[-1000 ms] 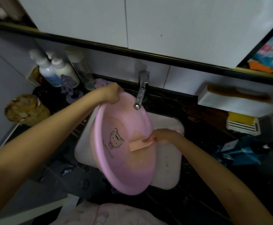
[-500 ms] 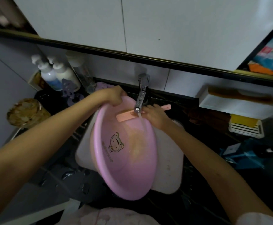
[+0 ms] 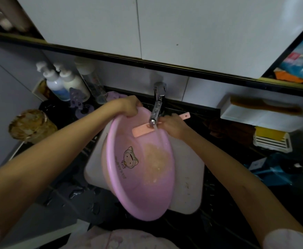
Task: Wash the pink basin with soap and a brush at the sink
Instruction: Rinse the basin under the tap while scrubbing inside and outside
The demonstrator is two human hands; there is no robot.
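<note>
The pink basin (image 3: 147, 194), with a cartoon cat printed inside, stands tilted over the white sink (image 3: 188, 191). My left hand (image 3: 129, 107) grips its far rim. My right hand (image 3: 172, 125) holds a pink brush (image 3: 142, 131) by the handle, with the brush head lying across the basin's upper inside, under the chrome tap (image 3: 157, 106). Water runs from the tap over the brush and down the basin wall, where a foamy patch (image 3: 156, 159) gathers.
Pump bottles (image 3: 62, 83) and a purple holder (image 3: 78, 105) stand at the back left. A brownish round container (image 3: 30, 125) sits at the left. On the right are a white shelf with a brown brush (image 3: 265, 109), a yellow and white box (image 3: 273, 141) and blue clutter (image 3: 276, 169).
My right hand lifted the brush from the basin's lower middle up to the rim under the tap. Water now runs onto it and foam has spread inside. My left hand kept its grip.
</note>
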